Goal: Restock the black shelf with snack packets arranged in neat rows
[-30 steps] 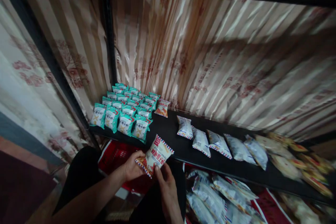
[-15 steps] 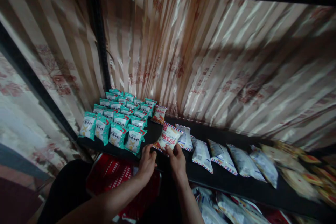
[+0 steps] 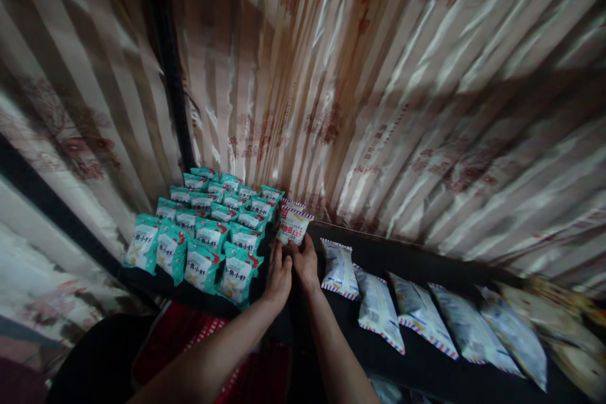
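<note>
A white snack bag [image 3: 293, 225] with red lettering and a striped edge stands tilted back near the rear of the black shelf. My right hand [image 3: 304, 264] grips its lower right part, thumb on the front. Closed at the bag's lower left corner is my left hand [image 3: 278, 273], its fingertips partly hidden. Just behind this bag, the striped top of another one shows; the rest of it is covered. Rows of teal snack bags [image 3: 202, 265] stand upright to the left of my hands.
Several striped-edge bags [image 3: 379, 306] lie in a row along the black shelf [image 3: 303, 319] to the right. A shiny patterned curtain [image 3: 322, 107] hangs behind, and a dark post [image 3: 173, 76] rises at the back left. Below the shelf is a red printed package [image 3: 189, 341].
Both hands have moved the white snack bag back across the shelf, in front of the bag standing at the rear. The camera view has shifted slightly.
</note>
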Motion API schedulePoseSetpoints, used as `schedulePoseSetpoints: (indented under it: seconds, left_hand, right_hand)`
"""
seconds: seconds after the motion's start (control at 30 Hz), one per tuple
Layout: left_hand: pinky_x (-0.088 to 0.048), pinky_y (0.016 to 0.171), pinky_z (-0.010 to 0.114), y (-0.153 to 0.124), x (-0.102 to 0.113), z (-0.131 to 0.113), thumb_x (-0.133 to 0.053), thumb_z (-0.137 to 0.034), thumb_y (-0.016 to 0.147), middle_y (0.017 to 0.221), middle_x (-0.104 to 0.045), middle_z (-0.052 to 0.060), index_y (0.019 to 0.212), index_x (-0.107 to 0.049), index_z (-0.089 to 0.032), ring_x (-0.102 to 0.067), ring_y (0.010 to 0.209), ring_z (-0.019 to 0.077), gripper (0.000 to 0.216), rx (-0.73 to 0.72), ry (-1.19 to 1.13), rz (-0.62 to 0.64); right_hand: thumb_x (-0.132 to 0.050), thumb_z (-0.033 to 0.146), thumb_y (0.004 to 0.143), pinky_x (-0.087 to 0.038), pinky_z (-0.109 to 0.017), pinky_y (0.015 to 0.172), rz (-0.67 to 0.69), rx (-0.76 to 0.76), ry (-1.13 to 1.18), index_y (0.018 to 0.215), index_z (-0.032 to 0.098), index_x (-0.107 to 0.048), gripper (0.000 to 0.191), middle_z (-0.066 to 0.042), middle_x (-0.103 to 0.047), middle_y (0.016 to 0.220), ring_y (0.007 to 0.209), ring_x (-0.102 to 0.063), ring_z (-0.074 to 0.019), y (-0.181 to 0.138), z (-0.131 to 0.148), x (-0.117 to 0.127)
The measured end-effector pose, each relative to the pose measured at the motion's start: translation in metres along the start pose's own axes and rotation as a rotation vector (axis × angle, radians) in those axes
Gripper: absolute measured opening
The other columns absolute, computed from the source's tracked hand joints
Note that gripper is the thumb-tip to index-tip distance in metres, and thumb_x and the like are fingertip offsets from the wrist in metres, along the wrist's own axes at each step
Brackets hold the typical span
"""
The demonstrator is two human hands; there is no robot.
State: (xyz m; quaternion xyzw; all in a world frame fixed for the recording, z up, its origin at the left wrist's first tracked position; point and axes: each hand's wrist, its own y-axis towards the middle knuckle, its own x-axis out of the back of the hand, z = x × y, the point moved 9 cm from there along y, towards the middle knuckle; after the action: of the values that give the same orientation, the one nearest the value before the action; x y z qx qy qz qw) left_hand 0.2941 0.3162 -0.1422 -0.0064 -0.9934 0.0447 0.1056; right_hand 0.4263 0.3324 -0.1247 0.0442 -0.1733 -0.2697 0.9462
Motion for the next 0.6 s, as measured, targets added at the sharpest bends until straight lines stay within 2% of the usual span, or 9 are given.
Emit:
schedulePoseSetpoints:
  seconds: [0.1,0.23,0.37,0.6]
  left_hand:
    - [-0.016,0.116,0.032,0.011,-0.002,0.006,-0.037,-0.019,0.085,0.150,-0.029,0.011,0.136,-0.040,-0.011,-0.025,0.139,0.0166,0.052,0.015,0.030,-0.026]
    - [-0.017,0.116,0.031,0.018,-0.001,0.014,-0.038,-0.021,0.085,0.149,-0.031,0.012,0.134,-0.042,-0.009,-0.026,0.138,0.0178,0.050,0.035,0.066,-0.047]
    - [-0.018,0.116,0.031,0.023,-0.002,0.014,-0.037,-0.021,0.086,0.148,-0.032,0.011,0.134,-0.042,-0.010,-0.027,0.137,0.0171,0.050,-0.010,0.102,-0.070]
    - [-0.021,0.116,0.032,0.030,-0.006,0.021,-0.037,-0.019,0.085,0.147,-0.035,0.010,0.128,-0.050,-0.011,-0.030,0.137,0.0185,0.045,-0.022,0.140,-0.086]
  right_hand:
    - [-0.057,0.037,0.070,-0.049,-0.036,0.081,0.021,-0.002,-0.033,0.129,0.017,-0.047,0.062,-0.011,-0.066,0.111,0.092,-0.064,-0.0237,0.007,-0.004,-0.008]
    - [-0.054,0.038,0.073,-0.049,-0.035,0.078,0.057,0.011,-0.092,0.136,0.021,-0.039,0.067,-0.007,-0.067,0.108,0.090,-0.065,-0.0226,0.008,-0.009,-0.015]
    - [-0.053,0.037,0.074,-0.048,-0.034,0.078,0.030,0.056,-0.181,0.133,0.024,-0.044,0.062,-0.004,-0.068,0.103,0.088,-0.064,-0.0218,0.011,-0.009,-0.015]
    - [-0.053,0.035,0.075,-0.047,-0.036,0.080,0.029,0.137,-0.228,0.132,0.020,-0.047,0.059,-0.008,-0.068,0.100,0.088,-0.063,-0.0233,0.015,-0.009,-0.021]
